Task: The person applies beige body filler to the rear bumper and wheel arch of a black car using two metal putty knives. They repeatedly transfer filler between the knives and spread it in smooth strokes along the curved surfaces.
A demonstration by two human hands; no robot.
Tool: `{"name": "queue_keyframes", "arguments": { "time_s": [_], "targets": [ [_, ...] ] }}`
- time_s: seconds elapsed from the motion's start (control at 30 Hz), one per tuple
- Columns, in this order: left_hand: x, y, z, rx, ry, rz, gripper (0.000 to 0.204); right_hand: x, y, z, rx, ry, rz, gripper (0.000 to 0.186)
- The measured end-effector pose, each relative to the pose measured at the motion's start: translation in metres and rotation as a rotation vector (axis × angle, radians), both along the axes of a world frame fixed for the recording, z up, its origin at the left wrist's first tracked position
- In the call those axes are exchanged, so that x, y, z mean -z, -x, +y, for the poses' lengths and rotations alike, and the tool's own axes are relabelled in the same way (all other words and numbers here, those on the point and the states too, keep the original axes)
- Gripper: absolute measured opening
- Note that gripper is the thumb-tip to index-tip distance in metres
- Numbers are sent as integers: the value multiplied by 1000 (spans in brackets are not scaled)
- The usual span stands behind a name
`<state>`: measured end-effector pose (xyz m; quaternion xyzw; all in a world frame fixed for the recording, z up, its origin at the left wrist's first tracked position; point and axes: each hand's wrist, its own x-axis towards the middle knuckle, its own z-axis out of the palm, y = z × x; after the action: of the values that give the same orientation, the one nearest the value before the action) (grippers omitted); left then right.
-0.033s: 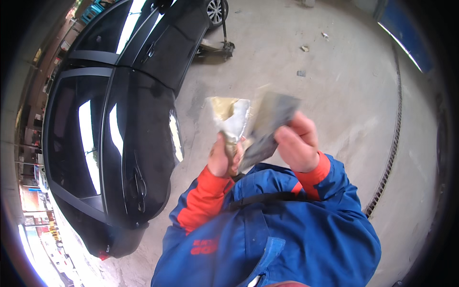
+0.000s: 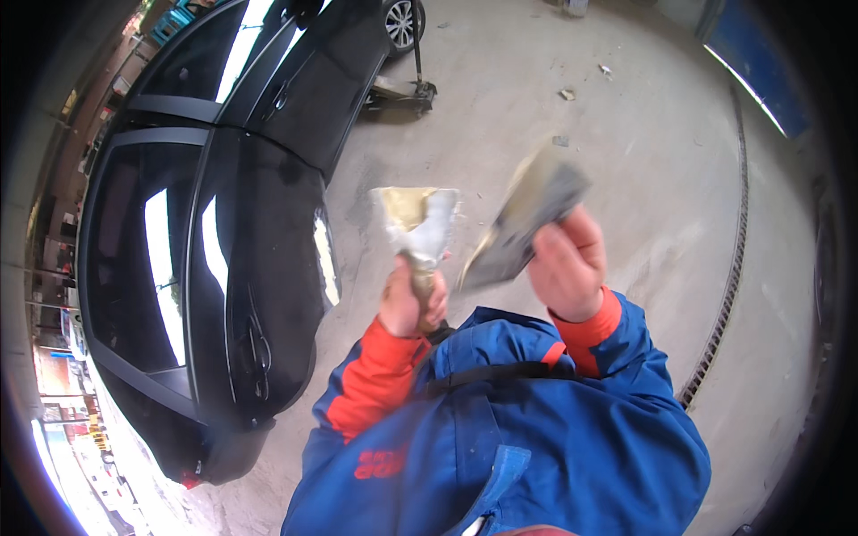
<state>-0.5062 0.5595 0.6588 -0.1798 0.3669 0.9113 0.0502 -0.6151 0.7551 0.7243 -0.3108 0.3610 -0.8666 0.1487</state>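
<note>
A putty knife (image 2: 435,234) stands blade up in my left hand (image 2: 404,302), whose fingers are wrapped round its handle. Yellowish paste and a whitish coat cover the blade. My right hand (image 2: 570,268) pinches a thin dark grey spreader plate (image 2: 527,219) between thumb and fingers. The plate is tilted, smeared by motion, with yellowish paste along its far left side. A gap separates plate and knife; both are in front of my chest, above the floor.
A black car (image 2: 277,196) stands close on my left, its panel edge nearest my left hand. A floor jack (image 2: 402,94) with an upright handle is beside it. Small scraps (image 2: 567,93) lie on the concrete floor. A drain grating (image 2: 724,313) runs along the right.
My hands have drawn apart: the spreader plate has moved right, away from the putty knife, and turned more edge-on. The knife has shifted slightly left.
</note>
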Motion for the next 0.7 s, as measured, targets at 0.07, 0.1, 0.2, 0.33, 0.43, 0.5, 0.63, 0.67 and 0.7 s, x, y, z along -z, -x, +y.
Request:
{"name": "queue_keyframes", "arguments": {
  "time_s": [0.07, 0.1, 0.2, 0.33, 0.43, 0.5, 0.63, 0.67, 0.7],
  "targets": [
    [-4, -17, -5, 15, 228, 228, 81, 2, 16, 7, 164, 101, -63, 23],
    [-7, -27, -6, -30, 352, 241, 83, 4, 25, 8, 193, 44, -69, 21],
    [-20, -47, -1, -39, 343, 253, 73, 10, 33, 7, 242, -67, -59, 17],
    [-38, -46, 9, 143, 378, 156, 44, 13, 14, -2, 160, -20, 3, 14],
    [-45, -39, 8, 184, 432, 66, 45, 5, 5, -3, 202, -138, 200, 13],
    [-47, -38, 3, 200, 441, 51, 45, -5, 12, 4, 310, -298, 563, 19],
    [-45, -39, 0, 236, 481, 16, 46, -18, 28, 11, 215, -515, 981, 41],
    [-44, -39, 0, 242, 490, 14, 46, -20, 32, 12, 158, -544, 1010, 42],
    [-43, -40, 0, 230, 494, 10, 46, -22, 32, 14, 141, -557, 1025, 45]
  ]
}}
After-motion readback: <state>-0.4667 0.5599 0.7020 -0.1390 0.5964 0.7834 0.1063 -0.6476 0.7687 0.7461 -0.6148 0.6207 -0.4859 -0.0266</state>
